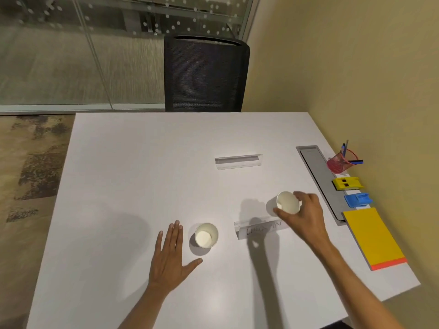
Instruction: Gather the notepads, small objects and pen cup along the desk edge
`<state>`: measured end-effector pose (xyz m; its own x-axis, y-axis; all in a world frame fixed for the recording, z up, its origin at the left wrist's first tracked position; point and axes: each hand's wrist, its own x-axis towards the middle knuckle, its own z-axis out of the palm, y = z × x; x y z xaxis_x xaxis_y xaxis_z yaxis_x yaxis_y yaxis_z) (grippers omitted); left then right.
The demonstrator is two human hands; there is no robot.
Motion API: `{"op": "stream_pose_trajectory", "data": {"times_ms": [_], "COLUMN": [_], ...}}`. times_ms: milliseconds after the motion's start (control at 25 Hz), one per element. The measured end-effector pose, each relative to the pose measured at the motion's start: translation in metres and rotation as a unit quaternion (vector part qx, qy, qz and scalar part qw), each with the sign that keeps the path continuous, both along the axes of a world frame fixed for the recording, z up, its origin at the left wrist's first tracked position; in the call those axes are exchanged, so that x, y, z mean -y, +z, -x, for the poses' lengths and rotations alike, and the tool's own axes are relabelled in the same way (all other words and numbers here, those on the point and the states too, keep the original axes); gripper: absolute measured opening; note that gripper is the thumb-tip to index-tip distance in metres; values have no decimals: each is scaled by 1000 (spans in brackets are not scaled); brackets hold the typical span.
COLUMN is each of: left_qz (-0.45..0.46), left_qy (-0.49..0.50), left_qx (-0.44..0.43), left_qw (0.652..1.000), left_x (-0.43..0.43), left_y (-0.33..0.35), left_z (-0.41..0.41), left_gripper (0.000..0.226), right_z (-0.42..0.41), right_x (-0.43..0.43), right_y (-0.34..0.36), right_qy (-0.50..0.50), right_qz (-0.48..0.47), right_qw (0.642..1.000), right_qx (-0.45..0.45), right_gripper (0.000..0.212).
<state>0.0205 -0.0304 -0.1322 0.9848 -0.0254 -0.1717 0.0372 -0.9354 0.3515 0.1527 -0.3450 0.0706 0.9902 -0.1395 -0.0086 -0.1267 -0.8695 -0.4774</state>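
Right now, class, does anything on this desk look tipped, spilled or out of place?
Only one thing: the paper cup in the right hand is tilted, mouth sideways, but looks empty. Nothing has spilled.

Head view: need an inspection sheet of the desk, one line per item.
Surface: white desk, grey cable tray lid set in near the right edge.
Job's things: red mesh pen cup, yellow object, blue object, yellow notepad lined up along the right edge.
Clutter: paper cup upright; two clear name holders.
Hands: left hand open, flat on desk; right hand holds a tilted paper cup.
Cables: nothing seen.
Surroundings: black mesh chair, glass partition, beige wall.
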Motion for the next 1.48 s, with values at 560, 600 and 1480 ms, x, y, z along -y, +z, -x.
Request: {"op": "stream_pose_trajectory", "data": {"times_ms": [560, 600, 1480], "left_qz": [-38, -46, -116], "left_qy": [-9, -10, 25], "left_qx": [52, 64, 108], "left_qw": [998, 997, 987], "left_x": [-4, -3, 3], "left_y": [-31, -33, -41], "left_z": [-21, -22, -27], "left_gripper": [120, 122, 120], "right_z": [-221, -230, -255], "right_x": [26, 27, 32], "right_y": [-67, -73, -109], "right_qy": [-59, -66, -76], "right_qz": [8, 12, 51], "right_qw": [998, 997, 995], "right_qx": [-34, -36, -28], "right_gripper": [60, 60, 98]}}
